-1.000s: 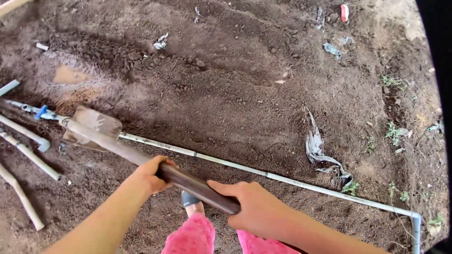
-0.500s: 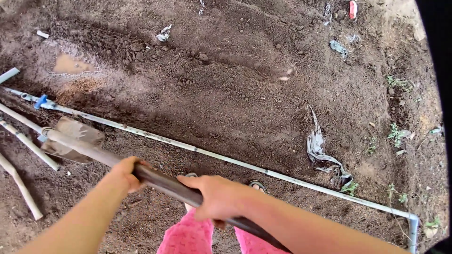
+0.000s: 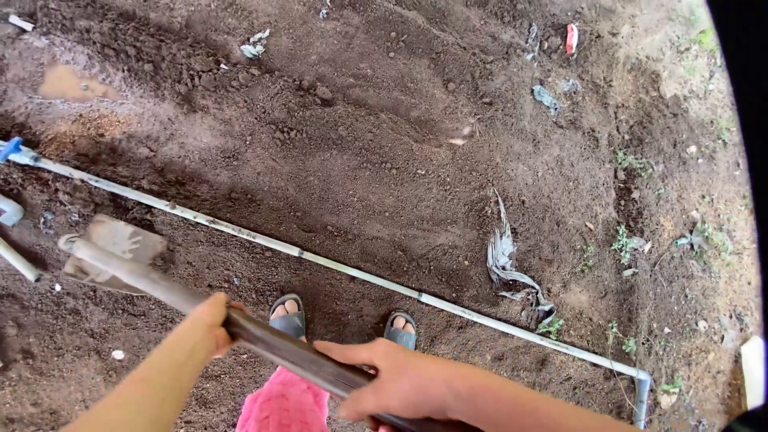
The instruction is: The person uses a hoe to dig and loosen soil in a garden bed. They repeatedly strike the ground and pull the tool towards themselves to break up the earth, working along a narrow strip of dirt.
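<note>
I grip a long-handled hoe [image 3: 160, 284] with both hands. My left hand [image 3: 210, 322] is wrapped around the handle further down, toward the blade. My right hand [image 3: 396, 384] holds the dark upper part of the handle close to my body. The muddy metal blade [image 3: 116, 252] is at the left, low over the brown soil on the near side of a thin white pipe [image 3: 344, 268]. My feet in grey sandals [image 3: 288, 314] stand just below the pipe, above my pink clothing [image 3: 288, 404].
The pipe runs diagonally from a blue fitting [image 3: 10, 149] at the left to an elbow [image 3: 642, 380] at the lower right. More pipe pieces [image 3: 12, 240] lie at the left edge. A pale torn scrap [image 3: 504, 256], a puddle [image 3: 68, 82] and small weeds [image 3: 628, 240] dot the tilled soil.
The hoe has been drawn back toward me, the blade moving from beside the pipe down to the near-side soil. My view has tilted down, and my feet now show.
</note>
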